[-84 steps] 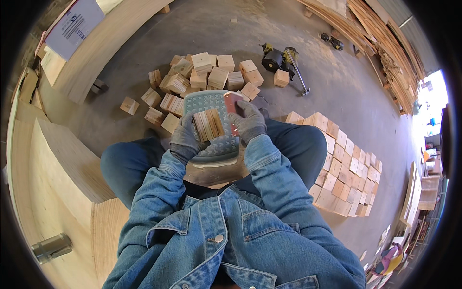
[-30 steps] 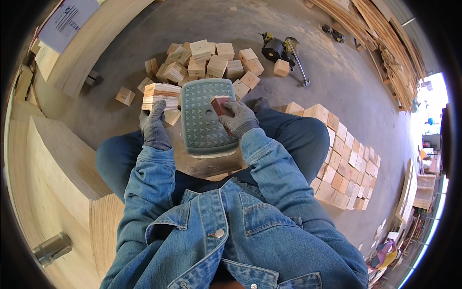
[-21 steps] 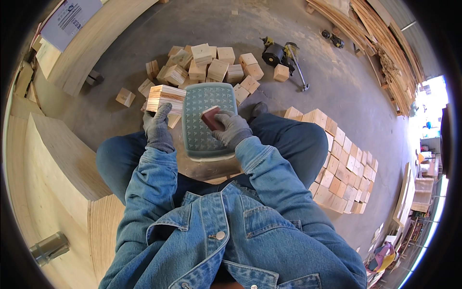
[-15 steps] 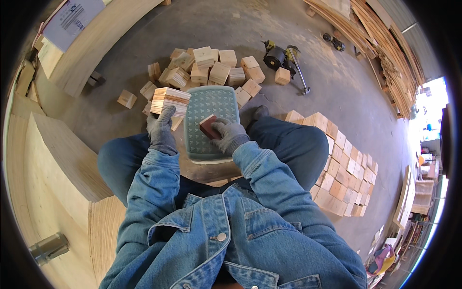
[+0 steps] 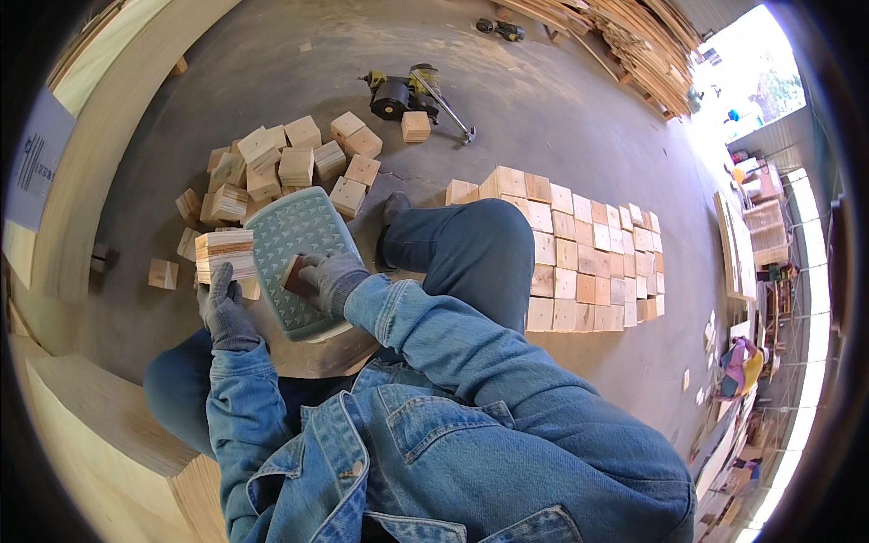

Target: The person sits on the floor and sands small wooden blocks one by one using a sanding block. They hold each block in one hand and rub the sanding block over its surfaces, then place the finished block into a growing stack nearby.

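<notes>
A layered wooden block (image 5: 224, 251) is gripped in my gloved left hand (image 5: 229, 309), held beside the left edge of an upturned teal plastic tub (image 5: 299, 222). The block's near side is striped with light and dark layers. My gloved right hand (image 5: 329, 280) is closed on a reddish-brown sanding block (image 5: 293, 275) over the tub's studded surface. Whether the sanding block touches the tub, I cannot tell. The wooden block and the sanding block are apart.
Beyond the tub lies a loose heap of wooden blocks (image 5: 296, 166). To the right, many blocks form a tight stack (image 5: 579, 253). A yellow-and-black power tool (image 5: 395, 94) and a hammer (image 5: 450, 110) lie on the floor. Lumber piles (image 5: 625, 54) line the far right.
My view has swung to the right, so the tub, heap and hands sit further left in the picture. Both hands keep their holds on the wooden block and the sanding block.
</notes>
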Action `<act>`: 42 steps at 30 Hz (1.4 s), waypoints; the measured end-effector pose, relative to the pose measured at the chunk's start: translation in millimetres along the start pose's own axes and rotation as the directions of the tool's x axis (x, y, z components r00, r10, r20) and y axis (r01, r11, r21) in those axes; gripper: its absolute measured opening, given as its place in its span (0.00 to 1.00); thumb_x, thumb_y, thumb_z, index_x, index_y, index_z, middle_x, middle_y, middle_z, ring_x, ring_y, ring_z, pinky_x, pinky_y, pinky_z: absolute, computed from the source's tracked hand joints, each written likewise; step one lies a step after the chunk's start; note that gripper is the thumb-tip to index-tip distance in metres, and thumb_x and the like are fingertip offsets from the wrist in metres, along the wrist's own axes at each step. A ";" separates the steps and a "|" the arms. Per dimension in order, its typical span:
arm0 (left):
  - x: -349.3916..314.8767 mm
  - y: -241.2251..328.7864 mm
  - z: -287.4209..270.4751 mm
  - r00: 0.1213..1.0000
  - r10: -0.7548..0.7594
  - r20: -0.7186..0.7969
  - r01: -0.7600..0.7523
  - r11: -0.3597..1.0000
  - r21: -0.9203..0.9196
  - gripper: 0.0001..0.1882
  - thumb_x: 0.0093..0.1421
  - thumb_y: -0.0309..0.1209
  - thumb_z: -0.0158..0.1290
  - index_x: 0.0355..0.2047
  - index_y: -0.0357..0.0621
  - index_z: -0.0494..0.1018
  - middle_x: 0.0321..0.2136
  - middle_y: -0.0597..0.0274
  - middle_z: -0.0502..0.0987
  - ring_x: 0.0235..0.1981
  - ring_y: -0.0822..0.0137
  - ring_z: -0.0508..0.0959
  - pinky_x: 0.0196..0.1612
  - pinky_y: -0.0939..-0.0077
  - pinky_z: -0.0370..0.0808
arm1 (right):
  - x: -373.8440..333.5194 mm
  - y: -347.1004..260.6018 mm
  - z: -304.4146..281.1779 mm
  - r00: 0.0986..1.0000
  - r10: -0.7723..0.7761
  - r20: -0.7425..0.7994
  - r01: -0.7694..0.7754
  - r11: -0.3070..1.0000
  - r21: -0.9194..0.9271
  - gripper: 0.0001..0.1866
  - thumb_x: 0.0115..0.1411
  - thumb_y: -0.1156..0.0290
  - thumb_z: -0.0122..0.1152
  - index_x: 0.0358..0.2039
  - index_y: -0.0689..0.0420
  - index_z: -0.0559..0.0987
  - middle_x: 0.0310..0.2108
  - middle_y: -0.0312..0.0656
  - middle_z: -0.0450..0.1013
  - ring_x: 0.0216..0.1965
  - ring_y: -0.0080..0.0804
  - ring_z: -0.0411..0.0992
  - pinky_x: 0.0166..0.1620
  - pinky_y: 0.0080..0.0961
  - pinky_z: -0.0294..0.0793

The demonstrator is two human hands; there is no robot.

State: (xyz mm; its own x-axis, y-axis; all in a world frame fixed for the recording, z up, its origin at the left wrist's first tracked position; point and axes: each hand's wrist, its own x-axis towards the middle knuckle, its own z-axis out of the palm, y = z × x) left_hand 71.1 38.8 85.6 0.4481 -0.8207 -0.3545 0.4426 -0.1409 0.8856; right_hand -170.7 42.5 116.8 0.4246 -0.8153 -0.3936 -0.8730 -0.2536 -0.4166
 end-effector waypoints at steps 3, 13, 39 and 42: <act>0.5 -0.5 2.5 1.000 0.002 0.009 -0.002 1.000 0.024 0.26 0.62 0.31 0.69 0.60 0.47 0.75 0.49 0.67 0.80 0.48 0.71 0.79 0.51 0.75 0.73 | -2.3 8.1 -2.4 0.982 0.024 -0.185 -0.002 0.993 0.120 0.32 0.59 0.55 0.71 0.64 0.47 0.77 0.71 0.44 0.68 0.66 0.54 0.71 0.68 0.46 0.69; -20.0 7.0 21.8 0.959 0.076 0.275 -0.094 0.994 0.054 0.34 0.62 0.30 0.68 0.67 0.36 0.70 0.55 0.56 0.78 0.53 0.63 0.79 0.59 0.69 0.77 | 3.3 24.2 -9.1 0.806 0.091 -0.585 0.065 0.969 0.240 0.58 0.52 0.42 0.76 0.78 0.50 0.59 0.76 0.53 0.58 0.73 0.58 0.60 0.73 0.49 0.61; -33.5 -5.0 40.0 0.844 0.088 0.529 -0.169 0.980 0.107 0.36 0.58 0.31 0.69 0.64 0.30 0.70 0.55 0.52 0.80 0.51 0.63 0.82 0.55 0.69 0.80 | 4.1 5.4 5.1 0.790 -0.083 -0.608 0.125 0.992 0.027 0.58 0.50 0.53 0.76 0.77 0.56 0.58 0.69 0.58 0.66 0.68 0.62 0.65 0.72 0.54 0.61; -45.8 6.0 51.4 0.810 0.095 0.579 -0.180 0.979 0.091 0.28 0.58 0.31 0.68 0.57 0.32 0.76 0.49 0.53 0.83 0.45 0.63 0.85 0.50 0.68 0.82 | 3.0 9.3 0.1 0.765 -0.120 -0.633 0.287 0.943 0.168 0.54 0.50 0.50 0.76 0.74 0.57 0.64 0.68 0.60 0.67 0.67 0.61 0.66 0.73 0.56 0.58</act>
State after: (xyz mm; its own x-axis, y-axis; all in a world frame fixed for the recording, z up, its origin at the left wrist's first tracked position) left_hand 13.2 47.1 122.5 -0.0446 -0.9986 -0.0290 0.2824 -0.0405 0.9584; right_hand -177.5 37.8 111.7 0.2776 -0.9227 0.2677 -0.6613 -0.3856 -0.6434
